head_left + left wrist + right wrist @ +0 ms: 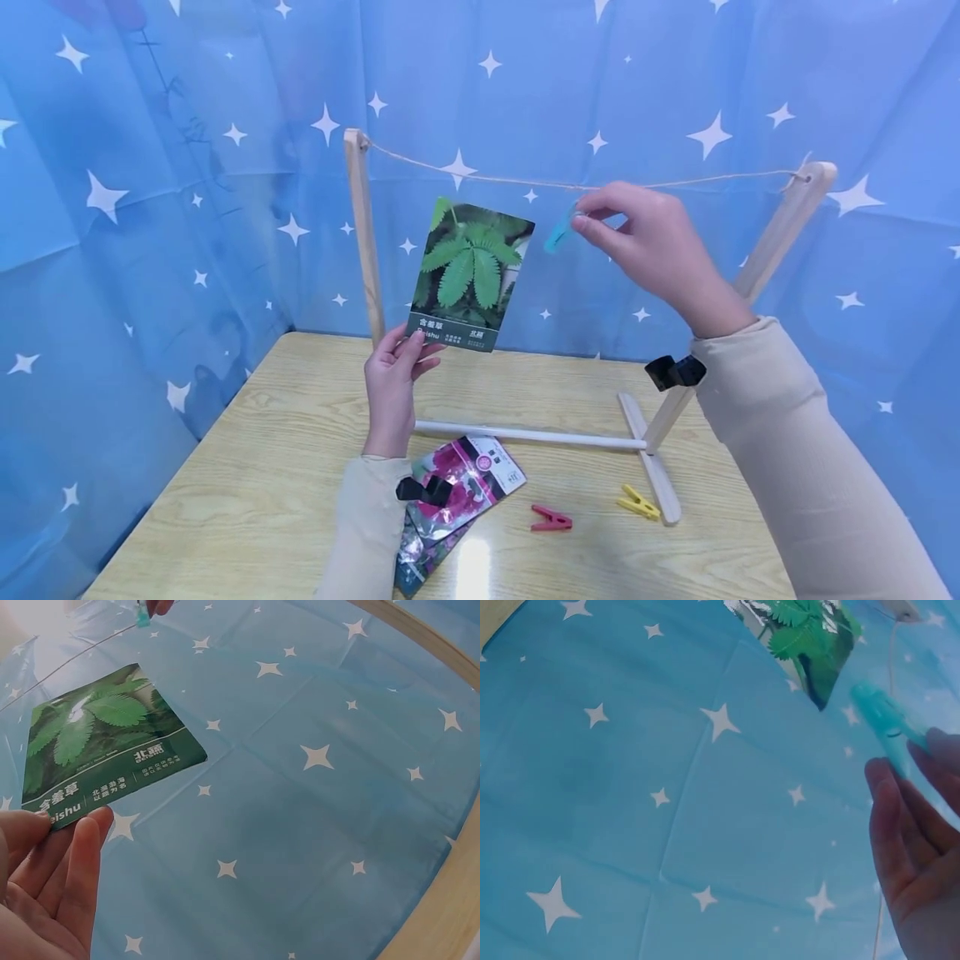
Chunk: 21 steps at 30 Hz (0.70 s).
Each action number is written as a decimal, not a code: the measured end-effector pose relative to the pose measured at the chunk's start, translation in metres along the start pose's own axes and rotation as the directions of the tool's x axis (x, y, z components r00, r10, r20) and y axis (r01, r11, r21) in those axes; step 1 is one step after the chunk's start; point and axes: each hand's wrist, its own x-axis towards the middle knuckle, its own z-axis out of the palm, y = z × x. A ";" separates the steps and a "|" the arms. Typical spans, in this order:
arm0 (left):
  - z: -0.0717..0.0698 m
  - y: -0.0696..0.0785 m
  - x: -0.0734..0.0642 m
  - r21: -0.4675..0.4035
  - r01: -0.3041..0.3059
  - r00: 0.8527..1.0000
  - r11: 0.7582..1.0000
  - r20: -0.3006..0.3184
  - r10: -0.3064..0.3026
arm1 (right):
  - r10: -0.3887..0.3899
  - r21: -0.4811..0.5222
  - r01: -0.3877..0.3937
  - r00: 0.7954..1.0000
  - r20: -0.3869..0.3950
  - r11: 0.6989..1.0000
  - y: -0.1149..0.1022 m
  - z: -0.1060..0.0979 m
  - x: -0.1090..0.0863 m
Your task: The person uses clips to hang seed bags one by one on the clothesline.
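My left hand (393, 375) pinches a green seed packet (471, 275) by its lower left corner, thumb in front and fingers behind. The packet, printed with fern-like leaves, is held up and slightly tilted below the string (510, 181). Between the thumb and fingers of my right hand (637, 233) is a teal clothespin (558, 233), close to the string and to the right of the packet. In the right wrist view the clothespin (885, 724) points toward the packet's corner (817, 664), with a gap between them.
The string hangs between two wooden posts (363, 242) joined by a white bar (525, 434) low down. On the table (247, 467) lie overlapping flower packets (457, 492), a red clothespin (551, 518) and a yellow clothespin (639, 502). A starred blue curtain (225, 208) stands behind.
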 end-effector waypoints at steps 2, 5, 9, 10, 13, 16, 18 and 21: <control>0.001 0.001 0.000 -0.008 0.001 1.000 1.000 0.000 -0.001 | 0.000 0.006 0.000 1.000 0.004 1.000 -0.003 -0.001 0.004; 0.001 0.004 0.000 -0.018 -0.002 1.000 1.000 -0.001 0.002 | -0.006 0.000 0.006 1.000 0.005 1.000 -0.008 0.000 0.010; 0.002 0.009 -0.001 -0.027 -0.018 1.000 0.999 0.002 0.018 | -0.027 0.005 0.027 1.000 -0.009 1.000 -0.015 0.001 0.019; 0.002 0.010 -0.002 -0.027 -0.019 1.000 0.999 0.002 0.019 | -0.031 0.008 0.031 0.999 -0.014 0.999 -0.016 0.001 0.021; 0.001 0.013 -0.002 -0.023 -0.013 1.000 1.000 -0.001 0.013 | -0.032 0.024 0.032 0.999 -0.021 0.999 -0.020 0.000 0.027; 0.000 0.014 -0.002 -0.021 -0.009 1.000 1.000 0.001 0.009 | -0.002 0.051 0.003 1.000 -0.010 0.999 -0.023 0.000 0.031; -0.001 0.015 -0.002 -0.024 -0.011 1.000 1.000 0.002 0.011 | 0.019 0.073 -0.019 1.000 0.002 0.997 -0.025 0.000 0.034; -0.002 0.015 -0.001 -0.033 -0.020 1.000 0.999 0.001 0.020 | 0.033 0.106 -0.035 0.999 0.013 0.994 -0.029 0.001 0.039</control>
